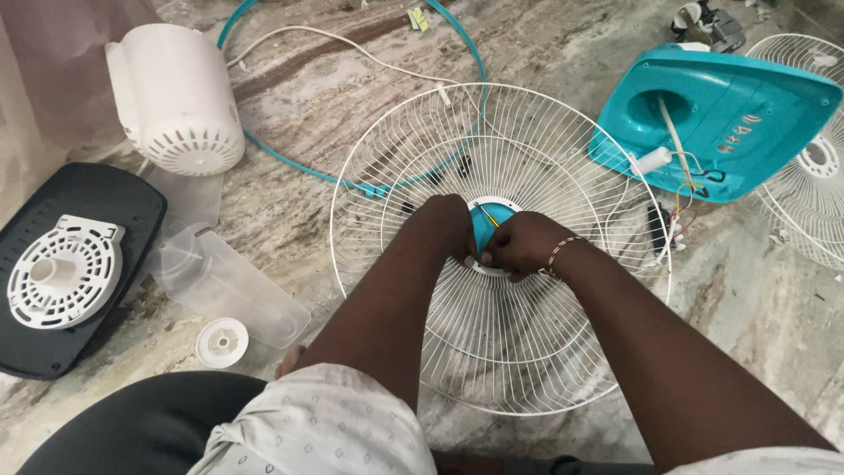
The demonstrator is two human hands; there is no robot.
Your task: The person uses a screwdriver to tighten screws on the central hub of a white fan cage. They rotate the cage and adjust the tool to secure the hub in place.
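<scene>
A round white wire fan guard (527,352) lies flat on the stone floor, with a teal disc (489,220) at its hub. Both hands meet over that hub. My left hand (444,227) presses on the left side of the disc, fingers curled down against it. My right hand (520,244), with a bead bracelet at the wrist, grips a thin yellow-handled tool (489,217) whose tip rests on the disc. The hands hide most of the hub.
A teal fan base (747,97) with loose wires lies at the right beside a second white guard (813,189). A teal ring (281,145), white motor housing (176,97), black tray (132,229) holding a white vented cover, clear plastic blade (229,286) and white cap (221,342) lie to the left.
</scene>
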